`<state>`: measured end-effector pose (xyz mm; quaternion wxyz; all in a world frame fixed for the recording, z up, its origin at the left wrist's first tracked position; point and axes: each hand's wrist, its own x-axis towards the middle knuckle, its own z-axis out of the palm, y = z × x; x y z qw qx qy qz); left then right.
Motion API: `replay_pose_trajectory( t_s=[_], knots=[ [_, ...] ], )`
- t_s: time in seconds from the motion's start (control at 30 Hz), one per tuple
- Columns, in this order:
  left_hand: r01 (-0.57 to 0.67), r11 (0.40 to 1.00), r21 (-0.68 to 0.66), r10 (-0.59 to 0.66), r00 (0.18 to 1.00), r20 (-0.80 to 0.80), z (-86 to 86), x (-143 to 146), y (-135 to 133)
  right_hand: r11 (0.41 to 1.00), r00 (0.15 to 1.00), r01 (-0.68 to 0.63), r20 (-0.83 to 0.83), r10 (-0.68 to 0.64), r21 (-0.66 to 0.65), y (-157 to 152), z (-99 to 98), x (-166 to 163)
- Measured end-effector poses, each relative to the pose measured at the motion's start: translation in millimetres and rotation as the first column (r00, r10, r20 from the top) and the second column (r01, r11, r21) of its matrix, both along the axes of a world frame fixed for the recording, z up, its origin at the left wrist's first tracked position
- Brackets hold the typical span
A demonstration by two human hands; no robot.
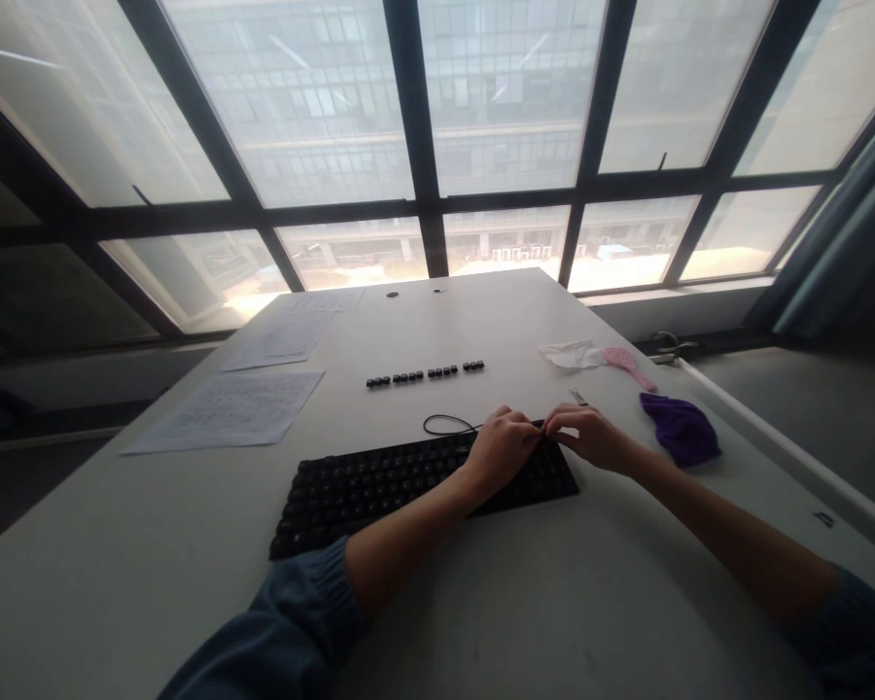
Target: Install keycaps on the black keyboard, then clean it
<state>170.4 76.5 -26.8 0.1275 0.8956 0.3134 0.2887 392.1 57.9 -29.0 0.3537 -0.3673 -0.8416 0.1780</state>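
Note:
A black keyboard [379,486] lies at a slant on the white table. My left hand [507,442] rests over its right part, fingers bent and closed at the top edge. Meeting it there is my right hand [587,433], thumb and forefinger pinched together. Whatever sits between the fingertips is too small and hidden to name. Beyond the keyboard, several black keycaps [437,372] stand in a row with small gaps. A thin black cable [444,418] loops behind the keyboard. The tip of a small silvery tool [577,397] shows just behind my right hand.
Printed sheets [226,413] lie at the table's left. To the right are a white tissue [573,356], a pink brush-shaped object [627,367] and a purple cloth [678,428]. A small dark piece [823,519] lies near the right edge. Windows rise behind the table [510,321].

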Motion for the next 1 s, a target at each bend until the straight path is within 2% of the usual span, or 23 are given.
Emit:
replay_pose_trajectory(
  t_s=[0.3,0.57,0.7,0.87,1.0],
  knots=[
    [0.009,0.995,0.102,0.0,0.996,-0.087,5.1,0,-4,0.991,0.998,0.045,0.042,-0.05,0.125,-16,-6.5,-2],
    [0.031,0.992,0.119,-0.004,0.976,-0.218,12.0,0,-6,0.981,0.979,0.081,0.169,-0.112,0.179,-27,-6.9,-6],
    [-0.01,1.0,0.001,0.01,0.993,-0.12,11.0,0,-4,0.98,0.977,0.088,0.175,-0.12,0.18,-27,-8.8,-9],
    [-0.102,0.969,-0.223,0.121,0.99,0.074,12.2,0,-5,0.976,0.98,0.109,0.145,-0.137,0.187,-25,-13.3,-9],
    [-0.101,0.977,-0.187,0.114,0.992,0.06,12.0,-2,-6,0.982,0.982,0.14,0.113,-0.154,0.124,-19,-11.1,-8]
  ],
)
